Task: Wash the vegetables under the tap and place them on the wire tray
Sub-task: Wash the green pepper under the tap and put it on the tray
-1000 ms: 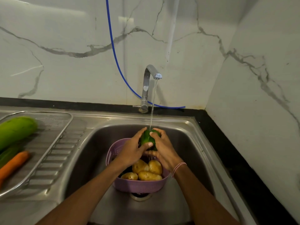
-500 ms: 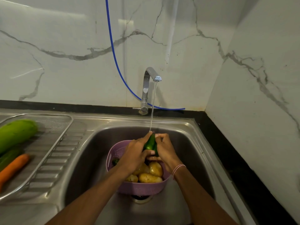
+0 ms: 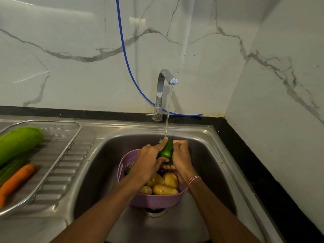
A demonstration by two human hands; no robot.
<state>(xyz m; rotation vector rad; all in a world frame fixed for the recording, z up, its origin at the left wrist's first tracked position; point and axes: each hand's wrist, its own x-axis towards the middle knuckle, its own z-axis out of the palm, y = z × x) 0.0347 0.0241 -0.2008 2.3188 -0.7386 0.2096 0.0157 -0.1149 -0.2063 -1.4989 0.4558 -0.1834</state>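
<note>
A green pepper (image 3: 166,151) sits between both hands under the running stream from the chrome tap (image 3: 164,79). My left hand (image 3: 149,160) grips its left side, my right hand (image 3: 180,158) its right side. Below them a purple colander (image 3: 154,199) stands in the sink and holds several potatoes (image 3: 164,189). At the far left, the wire tray (image 3: 57,135) carries a pale green gourd (image 3: 17,142), a dark green vegetable (image 3: 10,169) and a carrot (image 3: 15,181).
The steel sink basin (image 3: 206,155) has a ridged drainboard (image 3: 61,172) on its left. A blue hose (image 3: 126,55) hangs down the marble wall behind the tap. A black counter strip (image 3: 263,172) runs along the right wall.
The hands have turned the pepper under the water, from a broad side showing to a narrower upright view. The camera tilted slightly.
</note>
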